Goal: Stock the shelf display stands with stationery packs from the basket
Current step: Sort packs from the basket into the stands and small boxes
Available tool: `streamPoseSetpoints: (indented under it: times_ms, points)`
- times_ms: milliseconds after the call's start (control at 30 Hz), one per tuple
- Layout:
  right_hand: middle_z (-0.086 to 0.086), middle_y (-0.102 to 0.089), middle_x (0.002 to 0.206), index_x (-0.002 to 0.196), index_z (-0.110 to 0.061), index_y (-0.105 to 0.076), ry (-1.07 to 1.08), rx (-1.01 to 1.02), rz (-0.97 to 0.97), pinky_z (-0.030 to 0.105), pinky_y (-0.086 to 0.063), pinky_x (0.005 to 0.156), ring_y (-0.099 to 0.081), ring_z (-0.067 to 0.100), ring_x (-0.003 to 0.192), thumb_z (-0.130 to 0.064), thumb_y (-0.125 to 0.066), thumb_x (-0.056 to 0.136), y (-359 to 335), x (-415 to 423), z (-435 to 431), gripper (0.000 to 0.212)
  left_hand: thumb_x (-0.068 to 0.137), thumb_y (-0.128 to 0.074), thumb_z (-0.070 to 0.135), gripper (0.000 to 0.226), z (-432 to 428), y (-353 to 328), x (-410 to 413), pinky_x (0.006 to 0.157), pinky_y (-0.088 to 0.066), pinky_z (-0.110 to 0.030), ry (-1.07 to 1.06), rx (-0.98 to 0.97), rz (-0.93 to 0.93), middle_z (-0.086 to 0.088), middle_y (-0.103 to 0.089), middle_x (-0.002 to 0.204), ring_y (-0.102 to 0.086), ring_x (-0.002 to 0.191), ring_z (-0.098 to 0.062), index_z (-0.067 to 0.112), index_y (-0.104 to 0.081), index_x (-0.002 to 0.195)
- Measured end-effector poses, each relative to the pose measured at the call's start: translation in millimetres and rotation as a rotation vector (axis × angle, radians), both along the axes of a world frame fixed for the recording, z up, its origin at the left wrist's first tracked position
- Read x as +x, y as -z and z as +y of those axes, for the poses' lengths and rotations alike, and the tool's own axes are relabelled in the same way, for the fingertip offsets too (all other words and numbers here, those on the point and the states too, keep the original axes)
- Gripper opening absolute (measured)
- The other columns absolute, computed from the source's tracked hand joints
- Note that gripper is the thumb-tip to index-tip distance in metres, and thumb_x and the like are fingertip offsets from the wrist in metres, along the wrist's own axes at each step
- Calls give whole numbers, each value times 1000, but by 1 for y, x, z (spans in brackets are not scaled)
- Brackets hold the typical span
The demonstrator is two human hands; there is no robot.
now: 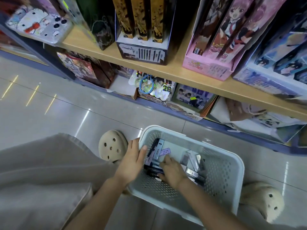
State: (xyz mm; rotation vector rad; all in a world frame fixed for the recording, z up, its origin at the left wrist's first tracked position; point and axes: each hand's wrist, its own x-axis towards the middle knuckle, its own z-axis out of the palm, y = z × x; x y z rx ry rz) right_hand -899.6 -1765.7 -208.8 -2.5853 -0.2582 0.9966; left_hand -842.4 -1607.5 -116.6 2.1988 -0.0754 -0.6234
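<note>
Left hand (132,157) grips basket (221,173) on glossy floor (49,117); right hand (172,171) inside.

Basket (219,171): pale grey-white, walls patterned with small holes. Packs (157,151): black, lilac and white. Clogs (112,146): beige, dotted with dark holes. Floor (66,113): glossy pale grey tiles. Shelf (166,70): light tan. Black stand (141,52): mottled gold panels. Pink stand (207,67): pink-haired cartoon figure. Blue stand (265,83): violet-blue artwork.
</note>
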Motion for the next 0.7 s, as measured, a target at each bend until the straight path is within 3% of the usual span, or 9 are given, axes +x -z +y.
streamPoseSetpoints:
  times_ms: [167, 300, 433, 533, 633, 700]
  points:
    - [12, -41, 127, 131, -10, -50, -2, -29, 79, 36, -35, 101, -42, 30, 117, -43, -52, 93, 3, -6, -6, 51, 101, -32, 33, 19, -2, -2, -1, 85, -23, -6, -2, -13, 32, 7, -38, 116, -38, 102, 4, 29, -35, 119]
    - [11, -37, 131, 130, -6, -48, 124, 65, 76, 37, -41, 98, -51, 32, 113, -34, -46, 98, -4, -6, -12, 43, 101, -32, 33, 28, -1, -3, -1, 88, -23, -8, -24, 12, 63, 5, -39, 117, -40, 108, -4, 22, -40, 126]
    - [11, -37, 137, 129, -3, -47, 191, 99, 45, 38, -43, 95, -54, 31, 112, -32, -41, 101, -26, -1, -24, 41, 102, -35, 30, 27, -7, -10, -4, 94, -27, -17, -171, 79, -165, 4, -43, 113, -40, 106, -6, 17, -46, 122]
    - [12, -57, 119, 126, -6, -49, 318, 197, 75, 30, -45, 79, -59, 26, 100, -33, -43, 100, -50, 1, -34, 39, 99, -42, 20, 6, -20, -29, -12, 81, -33, -11, -343, -5, -310, 2, -48, 98, -44, 89, -4, 19, -46, 104]
    - [8, -67, 96, 117, -9, -52, 540, 404, 141, 27, -47, 66, -63, 17, 78, -31, -46, 99, -80, 1, -39, 30, 97, -49, 13, 4, -39, -42, -27, 73, -38, -6, -497, -187, -100, 0, -50, 90, -48, 81, 1, 12, -46, 100]
    - [1, -66, 84, 112, -14, -53, 675, 597, 192, 25, -52, 62, -64, 8, 67, -24, -48, 99, -100, 2, -37, 18, 94, -54, 21, 17, -49, -44, -33, 72, -40, -4, -563, -326, 152, 2, -53, 97, -53, 90, -6, 13, -46, 106]
